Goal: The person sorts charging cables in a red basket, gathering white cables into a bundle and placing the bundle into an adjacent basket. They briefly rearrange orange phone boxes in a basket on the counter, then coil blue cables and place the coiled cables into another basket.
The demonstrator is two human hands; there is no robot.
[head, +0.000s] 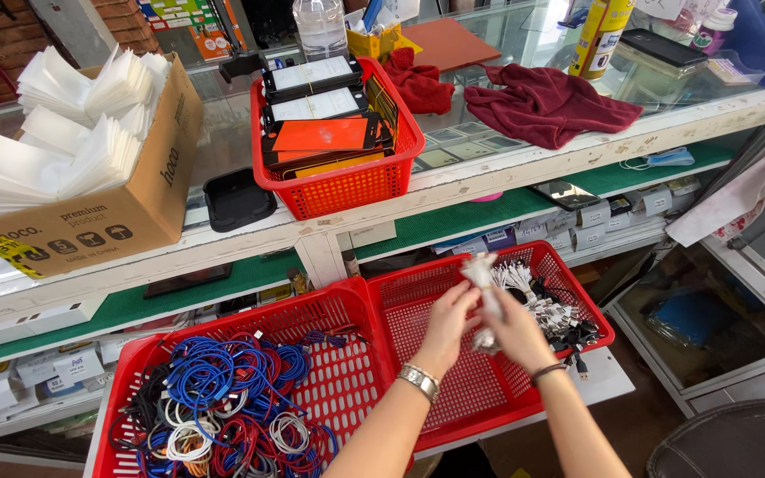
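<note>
My left hand and my right hand are together over a red mesh basket. Both grip a small coiled white cable in a clear wrap, held upright between them. A silver bracelet sits on my left wrist and a dark band on my right. At the basket's right side lies a heap of bundled white and black cables. A second red basket to the left holds a tangle of blue, red, white and black cables.
On the glass counter stand a third red basket of flat phone screens, a cardboard box of white sleeves, a black tray, dark red cloths and a bottle. Small boxes line the green shelf.
</note>
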